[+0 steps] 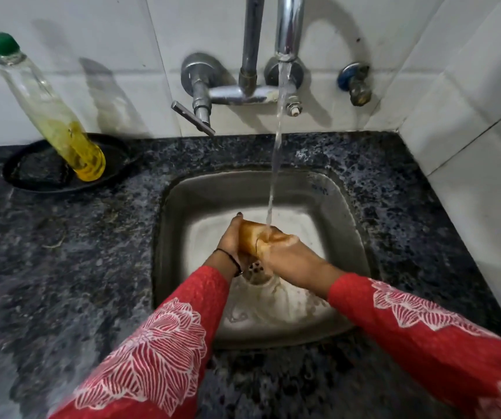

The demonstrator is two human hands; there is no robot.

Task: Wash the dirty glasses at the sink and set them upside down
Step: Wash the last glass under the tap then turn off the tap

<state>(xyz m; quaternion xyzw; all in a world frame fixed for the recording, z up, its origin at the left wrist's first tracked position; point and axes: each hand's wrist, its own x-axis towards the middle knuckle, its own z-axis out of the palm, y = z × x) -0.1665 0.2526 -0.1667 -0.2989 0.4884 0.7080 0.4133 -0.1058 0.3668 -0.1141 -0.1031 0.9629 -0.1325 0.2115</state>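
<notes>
Speckled dark worktop (76,252) surrounds the steel sink (343,207) at frame centre. A brownish glass (247,238) sits under the tap stream (276,146), left hand (228,241) gripping its body, right hand (285,252) curled over its mouth. Rinsing seems underway; the next move likely calls for upending it on the worktop.

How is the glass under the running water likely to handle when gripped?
The glass is wet under the water stream, so it is probably slippery. It looks stiff and likely fragile against the steel sink. The left hand and right hand nearly enclose it, so it is probably light.
</notes>
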